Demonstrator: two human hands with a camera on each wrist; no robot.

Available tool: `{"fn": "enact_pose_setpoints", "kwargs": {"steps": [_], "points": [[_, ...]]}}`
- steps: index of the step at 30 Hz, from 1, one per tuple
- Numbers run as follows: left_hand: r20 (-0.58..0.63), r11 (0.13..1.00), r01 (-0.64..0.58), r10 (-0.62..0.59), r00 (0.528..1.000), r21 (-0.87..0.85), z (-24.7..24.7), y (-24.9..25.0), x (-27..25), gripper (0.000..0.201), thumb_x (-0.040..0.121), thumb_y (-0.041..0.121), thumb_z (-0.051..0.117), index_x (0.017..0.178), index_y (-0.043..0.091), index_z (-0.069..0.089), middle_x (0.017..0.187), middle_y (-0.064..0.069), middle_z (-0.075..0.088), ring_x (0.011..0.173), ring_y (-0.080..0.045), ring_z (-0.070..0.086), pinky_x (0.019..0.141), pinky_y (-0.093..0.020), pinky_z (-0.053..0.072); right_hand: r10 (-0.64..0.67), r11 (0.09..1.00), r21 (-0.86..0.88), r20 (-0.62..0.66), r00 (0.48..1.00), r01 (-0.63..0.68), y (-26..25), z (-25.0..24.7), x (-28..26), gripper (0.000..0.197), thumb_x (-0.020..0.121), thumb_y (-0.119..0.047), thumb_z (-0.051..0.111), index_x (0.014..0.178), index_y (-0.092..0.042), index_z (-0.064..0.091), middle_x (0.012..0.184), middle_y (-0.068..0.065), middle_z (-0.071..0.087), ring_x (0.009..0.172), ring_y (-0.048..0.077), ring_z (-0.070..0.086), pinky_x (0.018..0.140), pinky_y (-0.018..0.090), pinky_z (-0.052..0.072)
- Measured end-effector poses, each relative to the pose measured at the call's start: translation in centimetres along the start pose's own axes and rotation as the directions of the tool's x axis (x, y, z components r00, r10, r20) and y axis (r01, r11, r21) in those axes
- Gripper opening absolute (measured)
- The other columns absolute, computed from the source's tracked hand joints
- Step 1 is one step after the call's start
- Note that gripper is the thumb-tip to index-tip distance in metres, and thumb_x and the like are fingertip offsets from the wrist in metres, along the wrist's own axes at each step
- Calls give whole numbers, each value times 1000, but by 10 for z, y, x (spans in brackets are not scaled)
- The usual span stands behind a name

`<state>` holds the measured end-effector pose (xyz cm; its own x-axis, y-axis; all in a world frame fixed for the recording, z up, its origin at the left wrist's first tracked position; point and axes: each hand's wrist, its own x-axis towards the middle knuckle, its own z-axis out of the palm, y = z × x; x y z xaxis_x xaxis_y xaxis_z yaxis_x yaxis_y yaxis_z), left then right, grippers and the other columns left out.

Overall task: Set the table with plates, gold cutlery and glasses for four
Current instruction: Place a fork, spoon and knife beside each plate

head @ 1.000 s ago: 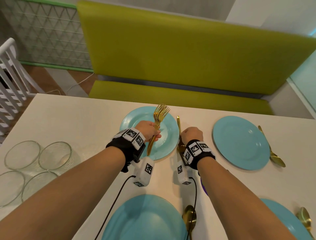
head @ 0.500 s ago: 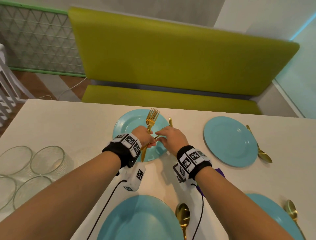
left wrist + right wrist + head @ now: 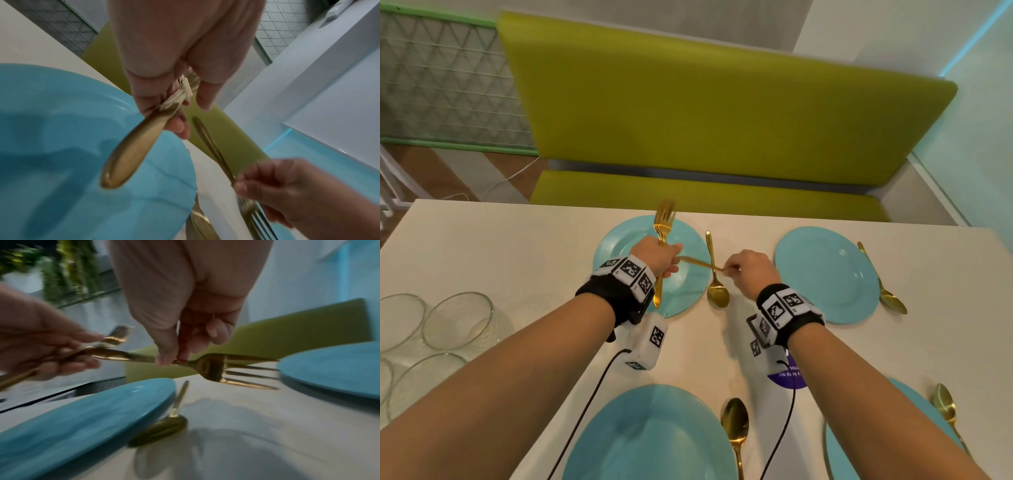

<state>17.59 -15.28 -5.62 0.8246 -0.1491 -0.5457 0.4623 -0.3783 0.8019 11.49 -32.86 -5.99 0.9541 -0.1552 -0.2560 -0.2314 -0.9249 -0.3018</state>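
Note:
My left hand [image 3: 659, 258] hovers over the far left blue plate [image 3: 619, 246] and grips a bundle of gold forks [image 3: 663, 226], tines up. My right hand [image 3: 736, 269] pinches a single gold fork [image 3: 697, 263] near its neck. That fork lies crosswise, its handle end still at my left thumb. In the right wrist view the single fork [image 3: 211, 368] has its tines pointing right. In the left wrist view the forks' handles [image 3: 127, 154] stick out below my left hand's fingers [image 3: 176, 104]. A gold spoon [image 3: 717, 294] lies right of that plate.
Three more blue plates [image 3: 825, 274] [image 3: 650, 435] [image 3: 897, 394] sit on the white table, each with a gold spoon [image 3: 883, 284] [image 3: 736, 428] [image 3: 945, 407] on its right. Several clear glasses [image 3: 457, 320] stand at the left edge. A green bench [image 3: 705, 120] runs behind the table.
My right hand reached the bundle, pinched one fork and has drawn it out to the right. The left hand keeps the other forks over the plate.

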Motion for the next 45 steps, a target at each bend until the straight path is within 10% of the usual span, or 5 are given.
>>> {"fn": "enact_pose_setpoints", "kwargs": {"steps": [4,10,22,28,45], "points": [[-50,994,36,-41,998,-106,-7,7,4,30,95,23,53,71,6,50,68,-6,57,57,-16,55,55,-24,45,313,934,183,-14,949,-306,35,-1,9,18,91,-18,58,97,-11,73,105,13,69,99,29,62,84,32,51],[0,995,45,-45,999,-92,-5,13,4,25,96,15,51,74,2,52,68,-7,56,59,-17,54,57,-25,43,478,876,20,84,874,-482,49,7,17,32,95,-25,48,112,-5,67,117,11,66,110,26,61,92,30,48],[-2,994,76,-76,997,-82,-1,10,3,25,95,13,52,71,6,51,70,-6,57,61,-15,55,59,-24,45,614,779,134,38,788,-613,56,21,31,31,87,-27,62,68,-5,53,64,5,51,58,19,49,43,24,31],[-5,993,81,-81,997,-81,4,10,3,23,95,13,52,74,6,51,71,-7,58,62,-15,56,59,-25,46,656,706,354,0,755,-613,64,19,30,47,82,-30,68,115,-3,50,111,16,62,99,33,62,76,36,50],[-10,993,99,-100,995,-60,24,11,-4,21,95,15,53,74,9,51,75,-6,60,68,-16,58,68,-27,49,675,664,429,6,737,-612,84,14,26,55,84,-35,67,121,-2,44,121,19,57,107,36,59,85,40,49]]}}
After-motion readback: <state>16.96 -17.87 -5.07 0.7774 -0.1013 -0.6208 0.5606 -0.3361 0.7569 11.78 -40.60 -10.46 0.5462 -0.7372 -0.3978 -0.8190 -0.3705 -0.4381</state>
